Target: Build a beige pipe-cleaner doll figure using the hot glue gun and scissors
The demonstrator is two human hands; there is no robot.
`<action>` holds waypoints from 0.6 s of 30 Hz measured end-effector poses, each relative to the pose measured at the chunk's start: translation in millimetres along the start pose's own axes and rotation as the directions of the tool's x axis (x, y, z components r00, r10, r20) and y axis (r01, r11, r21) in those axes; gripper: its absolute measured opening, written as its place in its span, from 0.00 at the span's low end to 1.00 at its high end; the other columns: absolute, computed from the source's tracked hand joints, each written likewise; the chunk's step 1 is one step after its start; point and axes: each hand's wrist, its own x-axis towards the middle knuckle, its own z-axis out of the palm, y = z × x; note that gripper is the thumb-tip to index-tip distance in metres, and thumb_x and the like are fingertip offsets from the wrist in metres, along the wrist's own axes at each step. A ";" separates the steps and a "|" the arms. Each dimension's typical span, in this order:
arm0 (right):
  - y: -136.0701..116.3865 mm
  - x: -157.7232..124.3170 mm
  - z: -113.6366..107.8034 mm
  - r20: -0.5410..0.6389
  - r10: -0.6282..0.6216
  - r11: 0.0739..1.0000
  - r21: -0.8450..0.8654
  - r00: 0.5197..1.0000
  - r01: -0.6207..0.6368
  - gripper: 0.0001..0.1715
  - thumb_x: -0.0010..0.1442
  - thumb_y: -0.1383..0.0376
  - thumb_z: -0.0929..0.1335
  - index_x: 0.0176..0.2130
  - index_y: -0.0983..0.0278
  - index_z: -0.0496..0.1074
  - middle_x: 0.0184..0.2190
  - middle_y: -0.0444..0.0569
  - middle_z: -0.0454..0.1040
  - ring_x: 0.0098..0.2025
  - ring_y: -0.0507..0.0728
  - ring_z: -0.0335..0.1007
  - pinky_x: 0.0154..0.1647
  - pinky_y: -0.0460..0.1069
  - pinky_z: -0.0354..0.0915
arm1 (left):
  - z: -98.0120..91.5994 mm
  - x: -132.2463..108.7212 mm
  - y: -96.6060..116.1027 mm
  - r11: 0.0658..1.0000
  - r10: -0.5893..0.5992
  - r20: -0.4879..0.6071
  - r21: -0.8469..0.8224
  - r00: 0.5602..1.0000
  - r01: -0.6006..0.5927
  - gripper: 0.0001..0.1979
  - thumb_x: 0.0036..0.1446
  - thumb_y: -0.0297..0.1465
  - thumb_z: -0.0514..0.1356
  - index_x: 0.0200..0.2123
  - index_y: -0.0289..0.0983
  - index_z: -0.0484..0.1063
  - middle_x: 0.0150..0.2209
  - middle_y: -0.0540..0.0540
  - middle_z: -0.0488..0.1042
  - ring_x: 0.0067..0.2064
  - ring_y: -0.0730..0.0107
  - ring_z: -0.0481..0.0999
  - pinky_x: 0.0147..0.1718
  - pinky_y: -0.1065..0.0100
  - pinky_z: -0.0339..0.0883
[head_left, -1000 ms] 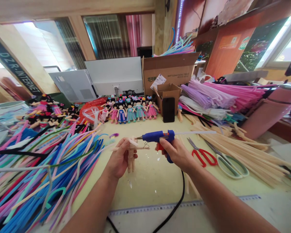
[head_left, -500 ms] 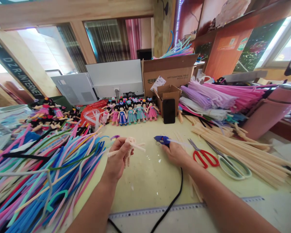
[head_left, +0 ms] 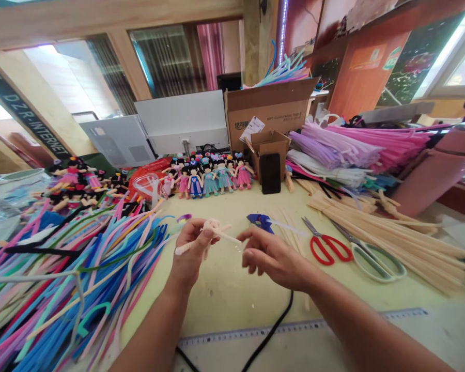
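A cream pipe-cleaner figure [head_left: 212,227] with a coiled top and loose ends is pinched between the thumb and fingers of my left hand [head_left: 191,250]. One of its ends points right, toward my right hand [head_left: 273,256], whose fingers are bent and apart with nothing held. Just behind my right hand a blue glue gun [head_left: 260,222] lies on the table, a clear glue stick poking out of its back. Its black cord [head_left: 273,330] runs toward me. To the right are red-handled scissors [head_left: 329,249] and green-handled scissors [head_left: 377,261].
Loose colourful pipe cleaners [head_left: 81,279] cover the left side. Finished dolls [head_left: 207,178] stand at the back beside a black phone [head_left: 270,173] and a cardboard box [head_left: 271,106]. Cream pipe cleaners [head_left: 387,232] and a pink bottle [head_left: 430,175] lie right. A ruler [head_left: 256,331] lies in front.
My right hand has let go of the glue gun, left it on the table, and moved left and nearer the pipe-cleaner figure. My left hand has turned the figure slightly.
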 end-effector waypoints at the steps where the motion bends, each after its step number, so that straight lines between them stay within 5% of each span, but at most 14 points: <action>1: -1.3 0.9 5.5 -0.072 -0.024 0.994 0.100 0.997 0.031 0.17 0.62 0.55 0.66 0.47 0.63 0.67 0.27 0.43 0.73 0.27 0.52 0.71 0.26 0.45 0.66 | 0.5 -0.7 -1.8 1.000 0.004 0.017 0.026 1.000 -0.005 0.18 0.41 0.42 0.73 0.30 0.38 0.73 0.27 0.50 0.76 0.27 0.72 0.73 0.27 0.71 0.65; 6: 2.8 4.7 18.3 -0.249 -0.024 0.983 0.169 0.968 0.068 0.11 0.59 0.59 0.69 0.39 0.63 0.69 0.22 0.39 0.70 0.23 0.49 0.66 0.25 0.45 0.63 | 1.9 -3.8 -8.8 0.990 -0.021 0.105 0.143 0.994 0.006 0.16 0.42 0.40 0.72 0.31 0.38 0.74 0.24 0.51 0.75 0.26 0.73 0.70 0.25 0.74 0.61; 11: 5.0 4.0 16.3 -0.337 -0.160 0.983 -0.145 0.928 0.117 0.03 0.60 0.65 0.68 0.34 0.63 0.72 0.22 0.39 0.68 0.24 0.48 0.61 0.26 0.45 0.57 | 6.0 -5.1 -9.1 0.978 -0.169 0.122 0.147 0.978 0.151 0.18 0.42 0.43 0.71 0.30 0.38 0.73 0.22 0.51 0.73 0.23 0.74 0.69 0.18 0.75 0.55; 18: -0.3 1.2 15.1 -0.299 -0.382 0.880 -0.408 0.875 0.244 0.08 0.62 0.69 0.66 0.33 0.62 0.74 0.29 0.45 0.69 0.31 0.51 0.65 0.33 0.46 0.61 | 10.9 -5.9 -7.9 0.972 -0.235 0.163 0.055 0.958 0.229 0.19 0.39 0.43 0.73 0.27 0.37 0.71 0.21 0.52 0.71 0.22 0.75 0.68 0.19 0.74 0.57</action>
